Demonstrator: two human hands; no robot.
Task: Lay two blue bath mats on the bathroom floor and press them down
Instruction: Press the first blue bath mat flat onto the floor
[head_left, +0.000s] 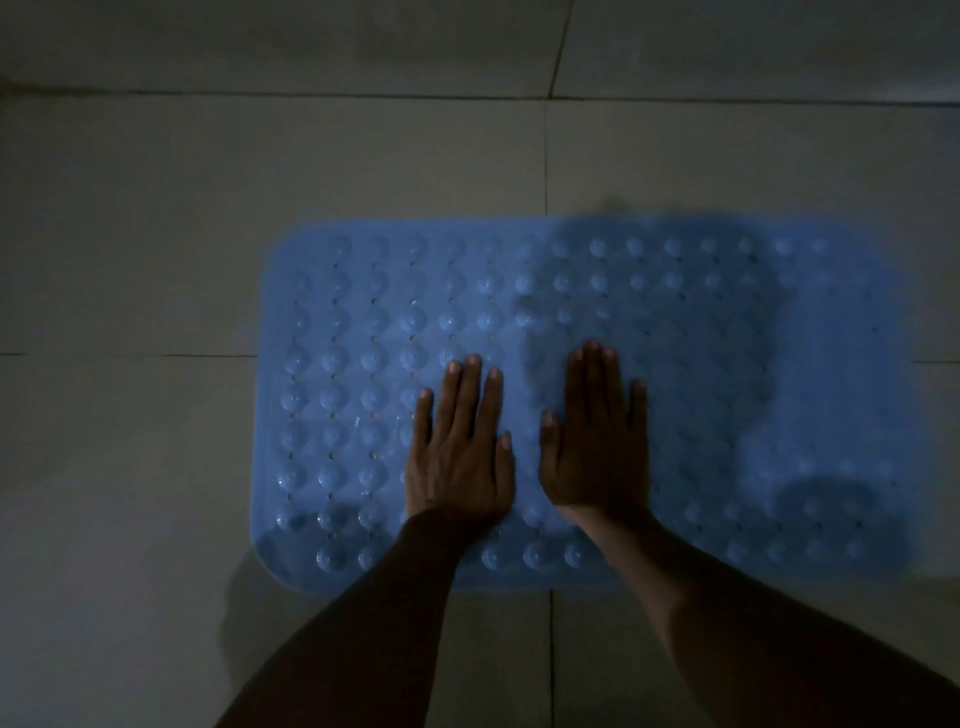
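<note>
One blue bath mat (779, 395) with rows of round bumps and small holes lies flat on the tiled floor, its long side running left to right. My left hand (457, 447) rests palm down near the mat's middle, fingers straight and slightly spread. Just to its right, my right hand (597, 441) lies palm down on the mat too, fingers straight and together. Both hands point away from me. Only this one mat is in view. The light is dim and a dark shadow covers part of the mat's right half.
Large pale floor tiles (156, 234) with thin grout lines surround the mat. A joint line at the far side (311, 94) runs left to right, possibly where floor meets wall.
</note>
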